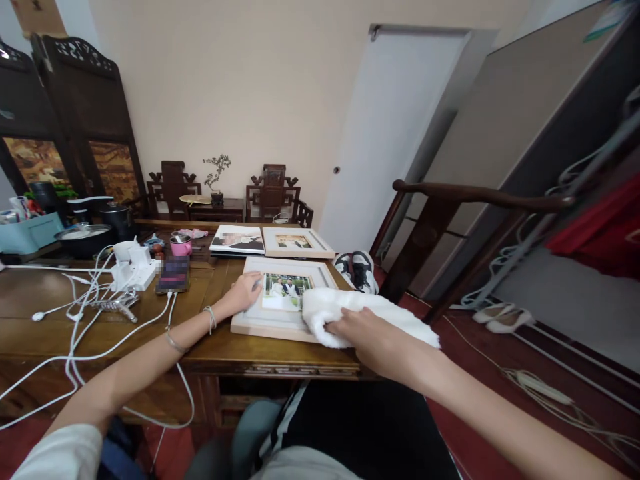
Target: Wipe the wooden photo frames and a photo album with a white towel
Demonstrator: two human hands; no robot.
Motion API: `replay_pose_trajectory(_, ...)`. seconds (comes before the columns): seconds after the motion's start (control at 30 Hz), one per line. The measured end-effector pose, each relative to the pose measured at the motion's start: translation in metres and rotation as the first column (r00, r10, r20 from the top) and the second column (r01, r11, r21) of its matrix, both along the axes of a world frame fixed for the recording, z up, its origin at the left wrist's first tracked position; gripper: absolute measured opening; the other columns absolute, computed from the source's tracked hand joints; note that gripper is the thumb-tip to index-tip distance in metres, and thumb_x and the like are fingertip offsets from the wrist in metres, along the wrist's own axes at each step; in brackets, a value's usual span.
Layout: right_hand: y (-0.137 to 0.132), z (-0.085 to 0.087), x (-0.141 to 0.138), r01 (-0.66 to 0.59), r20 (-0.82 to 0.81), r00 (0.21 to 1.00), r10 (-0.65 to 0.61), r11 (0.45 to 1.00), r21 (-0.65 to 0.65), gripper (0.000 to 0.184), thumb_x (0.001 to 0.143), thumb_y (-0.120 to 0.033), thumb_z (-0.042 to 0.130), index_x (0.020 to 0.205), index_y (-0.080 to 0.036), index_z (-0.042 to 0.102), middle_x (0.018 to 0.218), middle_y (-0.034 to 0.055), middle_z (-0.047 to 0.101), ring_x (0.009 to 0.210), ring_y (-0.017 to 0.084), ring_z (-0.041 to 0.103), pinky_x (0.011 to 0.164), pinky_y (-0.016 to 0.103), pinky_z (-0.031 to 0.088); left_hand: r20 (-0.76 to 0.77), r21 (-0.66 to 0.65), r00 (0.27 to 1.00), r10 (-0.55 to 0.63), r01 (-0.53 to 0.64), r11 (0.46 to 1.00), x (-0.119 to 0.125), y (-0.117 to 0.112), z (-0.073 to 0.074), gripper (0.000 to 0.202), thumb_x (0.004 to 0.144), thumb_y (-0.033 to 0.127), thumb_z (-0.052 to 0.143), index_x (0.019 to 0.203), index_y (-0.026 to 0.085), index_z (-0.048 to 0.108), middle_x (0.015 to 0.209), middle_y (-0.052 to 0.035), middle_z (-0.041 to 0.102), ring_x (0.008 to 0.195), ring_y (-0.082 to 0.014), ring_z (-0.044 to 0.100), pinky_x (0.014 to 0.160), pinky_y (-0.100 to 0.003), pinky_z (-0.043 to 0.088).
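A pale wooden picture frame lies flat at the table's right end, with a photo of two people outdoors in its middle. On the frame's left border rests my left hand, its fingers lying over the surface. My right hand grips a fluffy white cloth, bunched at the fingers. The cloth covers the frame's lower right part and hangs past the table's edge. My right fingertips are partly buried in the cloth.
Behind lie another frame and a photo album or panel. At left are a power strip with tangled white cables, a phone and a pink cup. Sneakers and a wooden chair stand at right.
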State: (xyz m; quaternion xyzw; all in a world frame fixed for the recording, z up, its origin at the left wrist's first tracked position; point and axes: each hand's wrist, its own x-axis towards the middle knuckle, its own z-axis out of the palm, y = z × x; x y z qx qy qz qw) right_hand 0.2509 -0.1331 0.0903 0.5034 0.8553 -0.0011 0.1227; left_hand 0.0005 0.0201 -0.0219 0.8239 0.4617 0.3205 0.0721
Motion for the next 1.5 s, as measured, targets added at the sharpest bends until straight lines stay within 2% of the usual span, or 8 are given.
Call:
replay_pose_trajectory(0.27, 0.016, -0.003, -0.081, -0.243, -0.019, 0.97, 0.244, 0.969, 0.049, 0.045, 0.073, 0.005, 0.046, 0.109, -0.014, 0.065, 0.103, 0.0176, 0.065, 0.108, 0.031, 0.056, 0.089, 0.043, 0.04, -0.027, -0.027, 0.999, 0.026, -0.027, 0.999, -0.001, 0.0, 0.001, 0.042, 0.081, 0.017, 0.045, 0.119, 0.013, 0.061, 0.132, -0.0122, 0.057, 0.124, -0.0239, 0.051, 0.108, -0.04, 0.038)
replay_pose_trajectory(0.43, 0.017, -0.025, -0.04, -0.208, -0.119, 0.969, 0.218, 0.974, 0.086, 0.056, 0.068, 0.008, 0.043, 0.114, -0.016, 0.063, 0.108, 0.0161, 0.065, 0.119, 0.028, 0.05, 0.099, 0.043, 0.032, -0.04, 0.002, 0.999, -0.015, 0.015, 1.0, -0.002, -0.002, 0.002, 0.038, 0.086, 0.024, 0.043, 0.118, 0.014, 0.062, 0.13, -0.0122, 0.058, 0.125, -0.0236, 0.051, 0.109, -0.04, 0.037)
replay_pose_trajectory(0.63, 0.045, -0.034, 0.031, 0.143, -0.123, 0.985, -0.125, 0.979, 0.148, 0.054, 0.072, 0.003, 0.04, 0.115, -0.021, 0.063, 0.123, 0.0156, 0.058, 0.111, 0.029, 0.055, 0.087, 0.037, 0.04, -0.041, -0.004, 0.998, -0.045, 0.045, 0.999, -0.003, -0.003, 0.001, 0.04, 0.089, 0.03, 0.041, 0.118, 0.014, 0.062, 0.131, -0.0127, 0.057, 0.126, -0.0249, 0.049, 0.109, -0.043, 0.038)
replay_pose_trajectory(0.8, 0.115, -0.033, 0.017, 0.11, -0.14, 0.988, -0.059, 0.915, 0.389, 0.045, 0.08, -0.002, 0.038, 0.118, -0.013, 0.062, 0.118, 0.0201, 0.06, 0.118, 0.031, 0.048, 0.095, 0.038, 0.033, -0.11, -0.023, 0.994, -0.022, 0.02, 1.0, -0.001, -0.006, 0.007, 0.041, 0.09, 0.031, 0.039, 0.122, 0.015, 0.06, 0.134, -0.0118, 0.055, 0.128, -0.0248, 0.047, 0.109, -0.042, 0.036)
replay_pose_trajectory(0.93, 0.152, -0.039, -0.007, 0.052, -0.083, 0.996, -0.023, 0.929, 0.367, 0.048, 0.079, 0.001, 0.039, 0.12, -0.013, 0.061, 0.114, 0.0183, 0.064, 0.122, 0.03, 0.044, 0.103, 0.044, 0.022, -0.145, -0.028, 0.989, -0.007, 0.003, 1.0, 0.0, -0.006, 0.011, 0.042, 0.09, 0.03, 0.038, 0.122, 0.013, 0.06, 0.134, -0.0136, 0.055, 0.127, -0.0255, 0.048, 0.11, -0.041, 0.035)
replay_pose_trajectory(1.03, 0.14, -0.043, -0.007, 0.027, -0.069, 0.998, -0.005, 0.948, 0.317, 0.043, 0.076, -0.001, 0.043, 0.111, -0.011, 0.065, 0.106, 0.0197, 0.066, 0.107, 0.029, 0.054, 0.097, 0.042, 0.028, -0.147, -0.035, 0.989, 0.005, -0.01, 0.999, 0.0, -0.002, 0.009, 0.042, 0.089, 0.03, 0.039, 0.123, 0.015, 0.059, 0.135, -0.0123, 0.054, 0.129, -0.0253, 0.047, 0.11, -0.042, 0.035)
replay_pose_trajectory(1.33, 0.016, -0.006, 0.012, -0.187, -0.127, 0.974, 0.189, 0.982, 0.024, 0.045, 0.069, 0.0, 0.042, 0.1, -0.018, 0.068, 0.084, 0.0091, 0.068, 0.079, 0.021, 0.06, 0.068, 0.027, 0.036, -0.116, -0.044, 0.993, -0.013, 0.008, 0.999, -0.001, -0.003, 0.006, 0.046, 0.09, 0.033, 0.039, 0.126, 0.008, 0.055, 0.138, -0.0171, 0.05, 0.132, -0.0268, 0.042, 0.111, -0.043, 0.033)
replay_pose_trajectory(1.5, 0.055, -0.035, 0.001, -0.085, -0.139, 0.984, 0.108, 0.983, 0.161, 0.056, 0.072, 0.001, 0.04, 0.125, -0.01, 0.056, 0.107, 0.0187, 0.065, 0.103, 0.028, 0.057, 0.084, 0.034, 0.038, -0.126, -0.049, 0.992, -0.014, 0.008, 0.999, -0.001, -0.002, 0.005, 0.045, 0.092, 0.032, 0.035, 0.126, 0.011, 0.055, 0.139, -0.0157, 0.049, 0.133, -0.0264, 0.041, 0.111, -0.046, 0.033)
